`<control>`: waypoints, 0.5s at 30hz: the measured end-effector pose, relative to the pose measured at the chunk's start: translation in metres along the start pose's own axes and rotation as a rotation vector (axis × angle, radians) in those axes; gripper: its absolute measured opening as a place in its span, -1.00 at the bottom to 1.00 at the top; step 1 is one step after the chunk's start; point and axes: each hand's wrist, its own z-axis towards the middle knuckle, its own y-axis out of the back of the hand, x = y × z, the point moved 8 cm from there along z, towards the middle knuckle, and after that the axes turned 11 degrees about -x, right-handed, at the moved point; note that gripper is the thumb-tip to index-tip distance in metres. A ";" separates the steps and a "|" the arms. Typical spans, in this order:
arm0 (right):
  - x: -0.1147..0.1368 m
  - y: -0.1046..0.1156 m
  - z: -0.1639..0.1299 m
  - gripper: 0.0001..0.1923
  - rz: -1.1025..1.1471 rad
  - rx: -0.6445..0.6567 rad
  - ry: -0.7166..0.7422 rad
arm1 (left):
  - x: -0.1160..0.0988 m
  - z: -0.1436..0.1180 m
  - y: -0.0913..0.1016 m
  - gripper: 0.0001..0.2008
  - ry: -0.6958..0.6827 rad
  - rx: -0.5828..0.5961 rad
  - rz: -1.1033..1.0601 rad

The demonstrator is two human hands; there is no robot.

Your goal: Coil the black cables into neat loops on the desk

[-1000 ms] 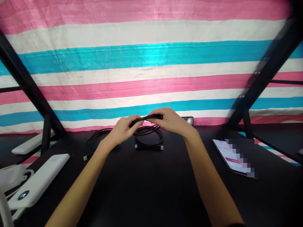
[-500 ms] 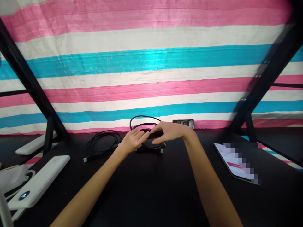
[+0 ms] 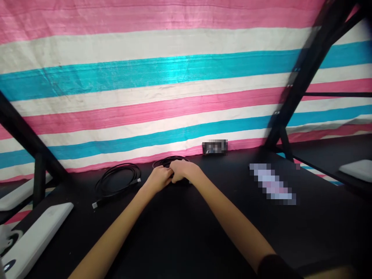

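Observation:
My left hand and my right hand meet at a black coiled cable near the back of the table. The fingers of both are closed on the cable at its near side. The coil's far loops show behind my knuckles; the part in my fingers is mostly hidden. To the left of my left hand lies a second coiled black cable, with light metal plug ends.
A black table stretches below a striped sheet. At the back stands a small blurred device, and a pixelated phone lies right. A long white device is at left. Black frame posts slant on both sides.
My right hand has come down and closed beside my left hand. The raised cable loop has dropped lower, behind the hands. The view has shifted to the right and tilted.

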 end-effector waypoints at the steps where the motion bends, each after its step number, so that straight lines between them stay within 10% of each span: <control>1: -0.003 -0.004 0.002 -0.84 0.021 0.036 -0.006 | 0.000 0.001 -0.001 -0.87 0.021 0.030 -0.015; 7: -0.015 -0.026 0.007 -0.90 0.151 0.254 0.042 | 0.016 -0.005 0.004 -0.68 0.153 0.175 -0.147; 15: -0.012 -0.021 0.011 -0.76 0.096 0.209 0.033 | 0.021 -0.007 0.004 -0.70 0.203 0.263 -0.234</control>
